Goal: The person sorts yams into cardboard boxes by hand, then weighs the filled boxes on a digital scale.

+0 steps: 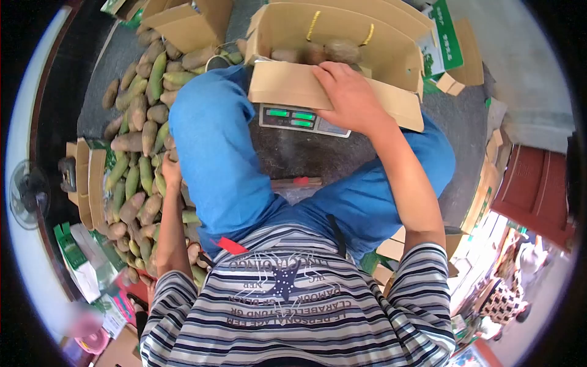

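Note:
My right hand (350, 95) grips the front flap (284, 82) of an open cardboard box (394, 52), its fingers along the upper edge. Several brown root vegetables (342, 51) lie inside the box. Under the flap, a digital scale (296, 117) shows lit green numbers; the box appears to rest on it. My left hand (172, 170) reaches beside my left knee into a large pile of green and brown root vegetables (139, 110). It touches the pile, but its fingers are too small and partly hidden to show a hold.
Another open carton (189, 24) stands at the far left, behind the pile. A green-and-white printed box (443, 40) is behind the scale box on the right. An open carton (96, 183) and a fan (29, 192) stand at the left. A dark red cabinet (531, 189) is at the right.

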`<action>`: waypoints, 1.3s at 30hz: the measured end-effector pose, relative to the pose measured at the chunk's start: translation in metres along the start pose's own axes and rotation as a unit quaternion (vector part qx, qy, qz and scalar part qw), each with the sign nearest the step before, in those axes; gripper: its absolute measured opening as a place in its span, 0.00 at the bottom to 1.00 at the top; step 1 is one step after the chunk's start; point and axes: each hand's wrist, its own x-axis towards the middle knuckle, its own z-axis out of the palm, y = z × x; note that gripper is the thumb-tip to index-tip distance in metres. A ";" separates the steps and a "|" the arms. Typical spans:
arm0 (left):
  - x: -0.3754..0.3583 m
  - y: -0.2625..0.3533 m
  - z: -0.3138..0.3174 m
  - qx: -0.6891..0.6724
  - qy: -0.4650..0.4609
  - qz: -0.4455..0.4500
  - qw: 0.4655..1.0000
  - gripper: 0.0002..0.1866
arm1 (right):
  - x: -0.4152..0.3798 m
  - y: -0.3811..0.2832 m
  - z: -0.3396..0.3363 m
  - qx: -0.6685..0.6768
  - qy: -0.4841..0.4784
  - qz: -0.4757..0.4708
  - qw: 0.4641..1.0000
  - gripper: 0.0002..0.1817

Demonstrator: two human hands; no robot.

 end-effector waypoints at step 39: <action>-0.017 0.185 -0.033 -0.053 -0.083 0.215 0.972 0.18 | 0.000 0.003 -0.002 -0.008 0.014 0.013 1.000 0.34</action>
